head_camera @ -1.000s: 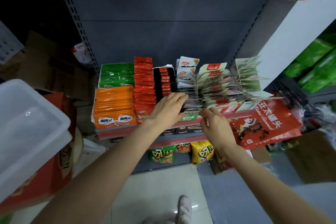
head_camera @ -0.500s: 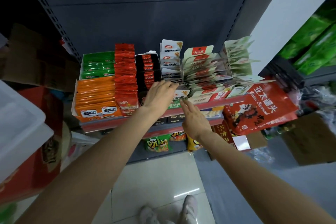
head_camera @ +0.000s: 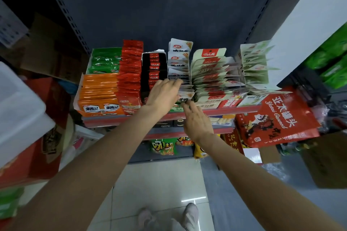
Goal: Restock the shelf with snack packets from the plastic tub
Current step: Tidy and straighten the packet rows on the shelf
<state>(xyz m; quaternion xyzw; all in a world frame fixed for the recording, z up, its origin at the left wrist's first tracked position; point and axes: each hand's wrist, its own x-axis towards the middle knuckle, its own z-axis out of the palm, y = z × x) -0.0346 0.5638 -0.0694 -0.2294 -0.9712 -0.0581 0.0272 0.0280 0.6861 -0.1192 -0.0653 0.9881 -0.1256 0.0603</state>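
Rows of snack packets stand on the shelf (head_camera: 234, 111), which has a red front rail. My left hand (head_camera: 163, 94) lies on the row of white packets (head_camera: 179, 58), its fingers stretched over the packets' tops. My right hand (head_camera: 197, 123) reaches up from below the rail, and its straight fingertips touch the front white packet (head_camera: 185, 97) of that row. Neither hand visibly grips a packet. The translucent plastic tub (head_camera: 18, 110) sits at the far left, away from both hands; its contents are hidden.
Orange packets (head_camera: 97, 92), green packets (head_camera: 104, 60), red packets (head_camera: 130, 73) and black packets (head_camera: 154, 69) fill the shelf's left side, and carded packets (head_camera: 212, 73) the right. A large red bag (head_camera: 276, 118) hangs at the right. Cardboard boxes stand on both sides.
My right hand has slid left from the carded packets to the front of the white row. My left hand has stayed on that row.
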